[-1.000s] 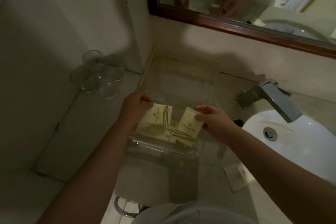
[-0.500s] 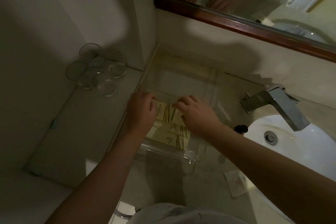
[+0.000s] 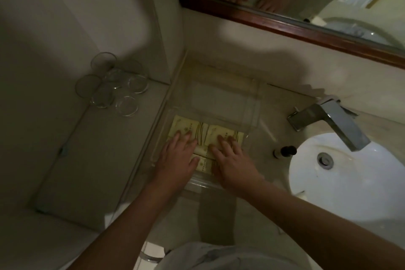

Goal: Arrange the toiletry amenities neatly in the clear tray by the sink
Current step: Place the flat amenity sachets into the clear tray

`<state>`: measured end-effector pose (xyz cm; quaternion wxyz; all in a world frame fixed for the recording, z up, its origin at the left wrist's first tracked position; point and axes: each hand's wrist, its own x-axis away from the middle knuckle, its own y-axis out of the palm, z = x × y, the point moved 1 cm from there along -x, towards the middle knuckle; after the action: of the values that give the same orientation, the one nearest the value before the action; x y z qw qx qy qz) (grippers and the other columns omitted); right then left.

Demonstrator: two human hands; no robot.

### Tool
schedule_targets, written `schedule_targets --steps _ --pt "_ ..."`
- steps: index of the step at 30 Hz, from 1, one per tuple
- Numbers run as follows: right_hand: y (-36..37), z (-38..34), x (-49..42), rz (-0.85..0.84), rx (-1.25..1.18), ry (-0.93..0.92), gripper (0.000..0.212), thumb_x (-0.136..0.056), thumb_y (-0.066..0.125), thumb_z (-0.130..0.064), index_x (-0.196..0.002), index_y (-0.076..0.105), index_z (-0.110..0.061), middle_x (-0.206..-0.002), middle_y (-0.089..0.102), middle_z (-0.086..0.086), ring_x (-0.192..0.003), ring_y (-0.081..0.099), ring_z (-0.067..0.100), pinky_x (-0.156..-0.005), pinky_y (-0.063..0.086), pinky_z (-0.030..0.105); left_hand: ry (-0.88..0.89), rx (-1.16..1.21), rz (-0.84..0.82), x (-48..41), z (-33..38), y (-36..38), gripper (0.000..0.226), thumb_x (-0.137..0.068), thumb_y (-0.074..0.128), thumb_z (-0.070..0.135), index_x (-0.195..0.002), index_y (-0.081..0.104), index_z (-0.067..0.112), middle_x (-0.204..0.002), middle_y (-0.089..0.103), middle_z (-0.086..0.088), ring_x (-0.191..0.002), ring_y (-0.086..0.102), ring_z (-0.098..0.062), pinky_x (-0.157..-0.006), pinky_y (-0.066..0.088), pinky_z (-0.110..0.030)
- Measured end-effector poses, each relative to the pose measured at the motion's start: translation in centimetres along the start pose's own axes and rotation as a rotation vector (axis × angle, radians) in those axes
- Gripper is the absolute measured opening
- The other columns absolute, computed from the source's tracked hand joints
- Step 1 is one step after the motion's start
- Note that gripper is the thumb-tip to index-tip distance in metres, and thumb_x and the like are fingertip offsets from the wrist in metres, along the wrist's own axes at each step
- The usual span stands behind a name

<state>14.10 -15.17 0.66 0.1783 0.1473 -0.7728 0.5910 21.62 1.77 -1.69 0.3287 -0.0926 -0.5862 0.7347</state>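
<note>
Clear rectangular plastic tray (image 3: pixel 221 94) sits on the pale stone surface (image 3: pixel 214 221), pushed against the back wall, left of the white oval sink basin (image 3: pixel 350 182). Far half of the tray is bare.

Cream-yellow flat amenity packets with dark striped print (image 3: pixel 198 130) lie in the near half of the tray, side by side and partly overlapping. At least two in the back row, more under the hands; exact count unclear.

Left hand (image 3: pixel 175 160): palm down, fingers spread flat on the left packets. Grip released, nothing pinched, just pressing.

Right hand (image 3: pixel 232 162): same pose, fingers flat on the right packets, thumb side toward the left hand. Grip released too. Hands are just beside each other with a strip of packet showing between them.

Small bottle with a black cap (image 3: pixel 285 151) lies on the surface between tray and basin, apart from the tray wall. Square chrome faucet (image 3: pixel 328 120) overhangs the basin from the back.

Cluster of clear drinking glasses (image 3: pixel 114 87) stands on the lower grey ledge (image 3: pixel 87 160) left of the tray, well apart from the hands.

Dark wood-framed mirror (image 3: pixel 285 26) on the back wall reflects both hands. Lighting dim, print on packets unreadable.
</note>
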Motion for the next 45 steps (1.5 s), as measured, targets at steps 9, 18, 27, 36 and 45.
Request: schedule_targets --steps 9,18,27,36,45 --pt "0.3 0.0 -0.5 0.01 -0.008 -0.005 0.061 -0.096 0.031 -0.047 -0.153 0.019 -0.028 -0.163 0.01 0.007 -0.148 0.007 0.037 -0.119 0.02 0.051 -0.014 -0.019 -0.02 0.2 0.1 0.2 0.064 -0.086 0.015 0.054 -0.141 0.036 0.03 -0.158 0.018 -0.001 -0.146 0.009 -0.027 -0.113 0.019 -0.045" --pt "0.1 0.3 -0.3 0.019 -0.029 0.004 0.062 -0.096 0.04 -0.043 -0.153 0.019 -0.029 -0.163 0.008 0.009 -0.149 0.005 0.035 -0.118 0.022 0.052 -0.002 -0.048 0.068 1.5 0.5 -0.3 0.047 -0.085 0.036 0.048 -0.123 0.056 0.03 -0.128 0.052 -0.011 -0.117 0.047 -0.031 -0.093 0.044 -0.044" --pt "1.0 -1.0 2.4 0.058 0.008 -0.049 0.053 -0.1 0.034 -0.041 -0.151 0.026 -0.028 -0.161 0.018 0.007 -0.147 0.015 0.032 -0.115 0.025 0.049 0.023 -0.098 0.068 3.6 0.6 0.0 0.043 -0.085 0.038 0.045 -0.115 0.063 0.026 -0.116 0.062 -0.009 -0.099 0.057 -0.03 -0.079 0.05 -0.041" --pt "1.6 -0.8 2.6 0.043 -0.02 -0.059 0.057 -0.097 0.023 -0.047 -0.149 0.031 -0.026 -0.161 0.021 0.007 -0.147 0.017 0.031 -0.116 0.028 0.049 0.032 -0.08 0.106 4.2 0.6 -0.1 0.044 -0.084 0.038 0.044 -0.118 0.06 0.027 -0.12 0.059 -0.009 -0.104 0.054 -0.031 -0.084 0.048 -0.041" --pt "1.2 5.1 9.9 0.55 -0.39 0.222 0.03 -0.088 0.059 -0.022 -0.118 0.06 -0.021 -0.115 0.06 0.0 -0.107 0.055 0.016 -0.093 0.048 0.033 0.187 0.139 0.234 5.1 6.2 0.9 0.035 -0.077 0.054 0.02 -0.11 0.062 0.014 -0.11 0.06 -0.007 -0.102 0.051 -0.023 -0.085 0.047 -0.036"
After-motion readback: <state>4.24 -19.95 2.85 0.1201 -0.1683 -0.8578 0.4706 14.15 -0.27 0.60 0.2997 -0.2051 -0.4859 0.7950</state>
